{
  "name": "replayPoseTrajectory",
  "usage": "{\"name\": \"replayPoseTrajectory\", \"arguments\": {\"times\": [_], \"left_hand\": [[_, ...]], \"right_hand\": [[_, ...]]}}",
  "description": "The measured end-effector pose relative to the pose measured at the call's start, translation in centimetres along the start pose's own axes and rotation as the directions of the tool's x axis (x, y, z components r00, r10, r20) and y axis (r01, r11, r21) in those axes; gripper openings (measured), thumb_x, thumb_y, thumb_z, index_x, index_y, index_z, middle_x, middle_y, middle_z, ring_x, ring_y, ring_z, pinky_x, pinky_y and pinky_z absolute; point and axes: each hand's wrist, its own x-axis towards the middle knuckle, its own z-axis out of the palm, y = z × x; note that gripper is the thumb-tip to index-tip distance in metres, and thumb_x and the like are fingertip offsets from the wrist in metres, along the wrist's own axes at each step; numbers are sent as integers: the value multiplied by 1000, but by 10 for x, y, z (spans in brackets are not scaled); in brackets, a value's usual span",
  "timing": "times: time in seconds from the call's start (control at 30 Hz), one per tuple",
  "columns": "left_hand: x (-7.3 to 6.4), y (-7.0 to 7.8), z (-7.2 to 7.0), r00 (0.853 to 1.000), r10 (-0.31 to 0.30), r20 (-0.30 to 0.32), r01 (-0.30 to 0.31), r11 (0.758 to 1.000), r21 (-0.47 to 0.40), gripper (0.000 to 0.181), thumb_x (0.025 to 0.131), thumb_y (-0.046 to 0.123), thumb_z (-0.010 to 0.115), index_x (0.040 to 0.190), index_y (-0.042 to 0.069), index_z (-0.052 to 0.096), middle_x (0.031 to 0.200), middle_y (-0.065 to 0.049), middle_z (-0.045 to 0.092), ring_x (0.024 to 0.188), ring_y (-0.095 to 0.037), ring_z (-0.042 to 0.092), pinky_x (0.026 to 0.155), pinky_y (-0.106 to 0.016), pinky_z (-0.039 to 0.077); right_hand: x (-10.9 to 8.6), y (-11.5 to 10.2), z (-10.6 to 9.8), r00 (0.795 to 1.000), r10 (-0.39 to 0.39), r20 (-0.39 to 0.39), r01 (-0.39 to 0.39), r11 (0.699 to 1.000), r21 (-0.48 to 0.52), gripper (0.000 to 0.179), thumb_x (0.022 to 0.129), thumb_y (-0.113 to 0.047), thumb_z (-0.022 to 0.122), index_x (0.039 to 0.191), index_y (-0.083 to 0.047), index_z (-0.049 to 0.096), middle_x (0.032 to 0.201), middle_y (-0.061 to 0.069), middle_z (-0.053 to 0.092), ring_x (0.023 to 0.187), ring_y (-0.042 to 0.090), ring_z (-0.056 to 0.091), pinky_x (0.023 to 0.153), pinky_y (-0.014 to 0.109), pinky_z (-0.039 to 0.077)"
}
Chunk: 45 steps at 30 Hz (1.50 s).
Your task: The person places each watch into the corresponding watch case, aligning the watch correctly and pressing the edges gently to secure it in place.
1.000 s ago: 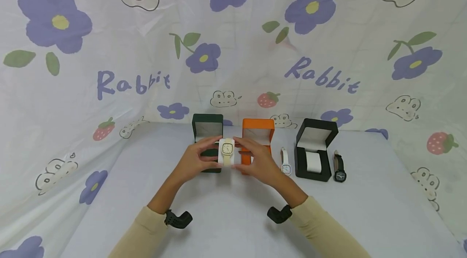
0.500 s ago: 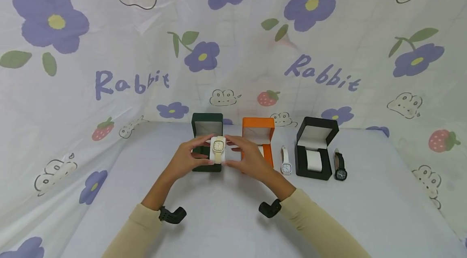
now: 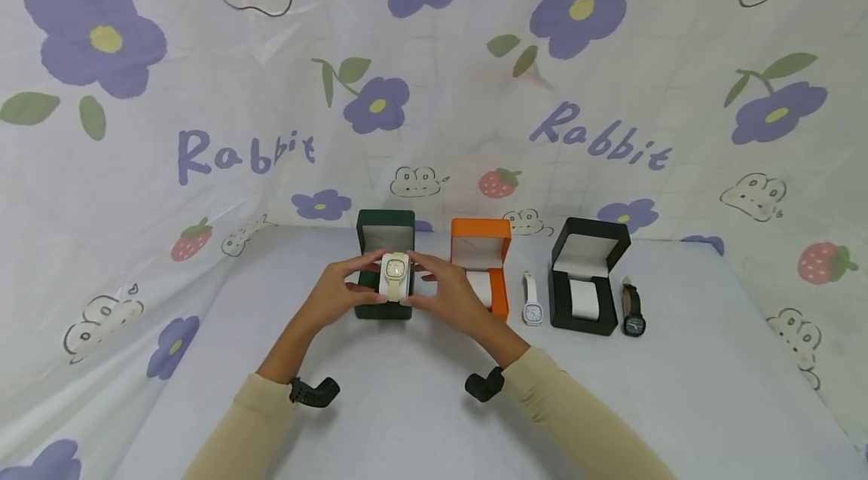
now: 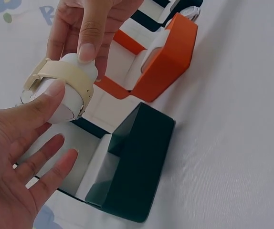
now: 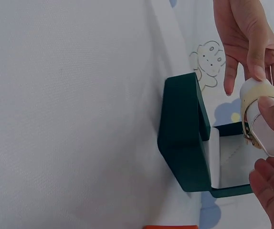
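A cream-strapped watch (image 3: pixel 395 269) is wrapped round a white watch cushion (image 4: pixel 63 110), held in the air in front of the open green watch box (image 3: pixel 385 218). My left hand (image 3: pixel 332 295) pinches one end of the cushion with the thumb; in the left wrist view its other fingers spread below. From the opposite end my right hand (image 3: pixel 450 298) grips the same cushion. Inside the green box (image 4: pixel 142 167) I see a pale lining, and the held cushion covers part of it in the head view.
Right of the green box stands an open orange watch box (image 3: pixel 502 291) with a white cushion. Beyond it lie a white watch (image 3: pixel 532 307), an open black box (image 3: pixel 583 325) with a white cushion, and a black watch (image 3: pixel 633 318). A printed cloth rises behind.
Both hands have carried the watch on its cushion leftward, from between the green and orange boxes to in front of the green one. More of the orange box now shows.
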Motion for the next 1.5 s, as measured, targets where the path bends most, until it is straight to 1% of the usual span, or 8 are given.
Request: {"name": "replayPoseTrajectory", "arguments": {"times": [0.17, 0.37, 0.53, 0.7, 0.83, 1.07, 1.3, 1.5], "left_hand": [[3, -5, -4, 1000, -11, 0, 11, 1000, 27, 77, 81, 8, 86, 150, 14, 53, 143, -6, 59, 126, -38, 57, 86, -32, 60], [7, -15, -9, 1000, -20, 3, 20, 999, 35, 77, 80, 9, 87, 149, 12, 53, 148, -9, 55, 130, -37, 54, 92, -41, 59], [9, -21, -12, 999, -47, -7, 48, 996, 80, 78, 79, 13, 88, 149, 15, 54, 150, -7, 53, 138, -31, 48, 105, -51, 49], [8, -29, -12, 998, -57, -13, 58, 993, 101, 77, 79, 10, 88, 148, 15, 54, 152, -8, 50, 143, -33, 42, 112, -59, 40], [9, -34, -11, 999, -44, -22, 46, 992, 115, 76, 78, 8, 88, 147, 14, 56, 152, -8, 51, 143, -33, 42, 114, -60, 37], [9, -40, -11, 999, -46, -26, 50, 989, 137, 76, 79, 7, 87, 147, 12, 55, 152, -10, 50, 143, -33, 42, 114, -60, 37], [9, -43, -10, 998, -55, -21, 58, 988, 144, 77, 78, 7, 88, 148, 11, 54, 152, -10, 51, 143, -35, 42, 113, -60, 38], [10, -46, -11, 998, -61, -8, 61, 991, 123, 77, 80, 5, 86, 149, 7, 52, 153, -14, 49, 144, -39, 40, 112, -64, 36]], "right_hand": [[5, 5, 7, 999, 41, 0, -41, 999, -26, 82, 81, -19, 87, 151, -6, 47, 143, 9, 60, 123, 27, 62, 99, 37, 55], [10, 6, 13, 996, 89, 21, -88, 995, -44, 82, 84, -22, 86, 153, -8, 45, 144, 11, 59, 125, 33, 60, 100, 41, 55], [12, 5, 16, 992, 120, 36, -116, 989, -95, 82, 85, -26, 84, 154, -10, 44, 148, 10, 55, 120, 36, 62, 97, 43, 56], [15, 10, 21, 992, 122, 44, -115, 984, -136, 81, 85, -27, 84, 154, -9, 44, 148, 13, 54, 116, 37, 64, 97, 44, 56], [16, 14, 24, 992, 123, 40, -116, 981, -153, 81, 85, -27, 84, 153, -9, 45, 146, 15, 55, 120, 36, 62, 102, 46, 53], [19, 17, 29, 989, 143, 44, -131, 970, -205, 81, 85, -31, 84, 153, -11, 46, 149, 11, 54, 134, 30, 54, 112, 44, 44], [20, 25, 34, 983, 178, 54, -163, 963, -213, 81, 85, -33, 83, 154, -15, 45, 149, 8, 54, 134, 29, 54, 112, 44, 44], [23, 28, 37, 978, 198, 63, -181, 960, -213, 81, 85, -33, 83, 155, -18, 45, 149, 6, 55, 134, 28, 54, 112, 45, 44]]}}
